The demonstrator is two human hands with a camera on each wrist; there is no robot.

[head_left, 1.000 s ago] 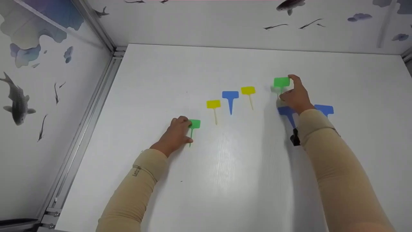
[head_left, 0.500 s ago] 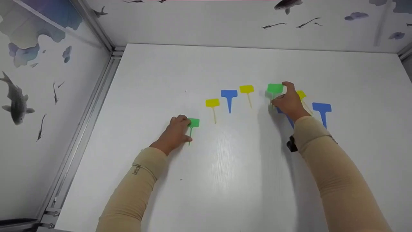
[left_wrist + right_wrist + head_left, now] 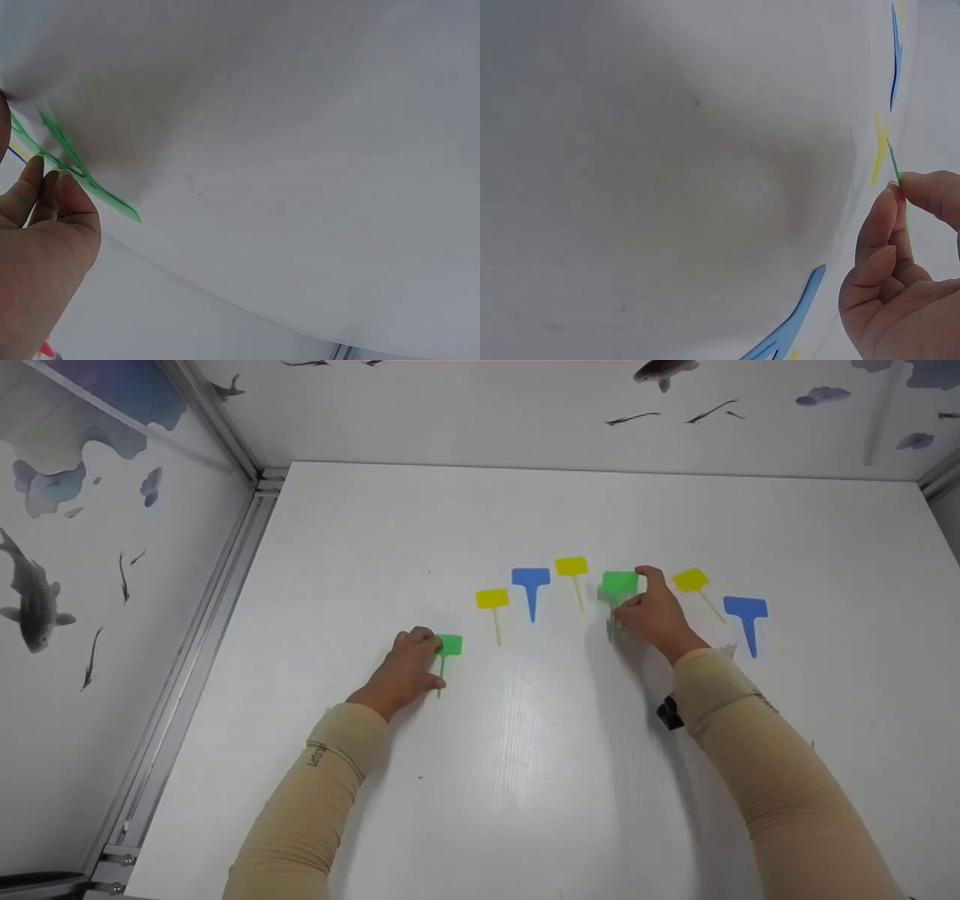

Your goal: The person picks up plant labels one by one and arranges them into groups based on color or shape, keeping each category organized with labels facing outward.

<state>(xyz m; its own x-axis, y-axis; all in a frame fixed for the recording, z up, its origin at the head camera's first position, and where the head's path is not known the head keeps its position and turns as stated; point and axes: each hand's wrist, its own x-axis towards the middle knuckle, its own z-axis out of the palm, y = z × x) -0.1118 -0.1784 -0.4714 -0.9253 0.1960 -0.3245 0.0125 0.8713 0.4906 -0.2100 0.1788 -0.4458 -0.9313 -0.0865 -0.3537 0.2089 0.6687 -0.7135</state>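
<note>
Several T-shaped plant labels lie on the white table. At the left, my left hand (image 3: 405,669) holds a green label (image 3: 450,645), fingers at its head and thumb by its stem; in the left wrist view this green label (image 3: 112,201) lies against the fingers. My right hand (image 3: 654,611) pinches a second green label (image 3: 620,583) between thumb and fingers, just above the table. Left of it lie a yellow label (image 3: 571,566), a blue label (image 3: 531,577) and another yellow label (image 3: 492,599). A blue label (image 3: 795,319) near the right hand is hidden from the head view.
Beyond the right hand lie a yellow label (image 3: 691,580) and a blue label (image 3: 745,607). A black device (image 3: 670,713) sits at the right wrist. White panels (image 3: 465,420) with fish prints stand behind and left of the table (image 3: 480,810).
My right hand has moved left and nearer with its green label, uncovering the yellow and blue labels at the right. The left hand has stayed on its green label.
</note>
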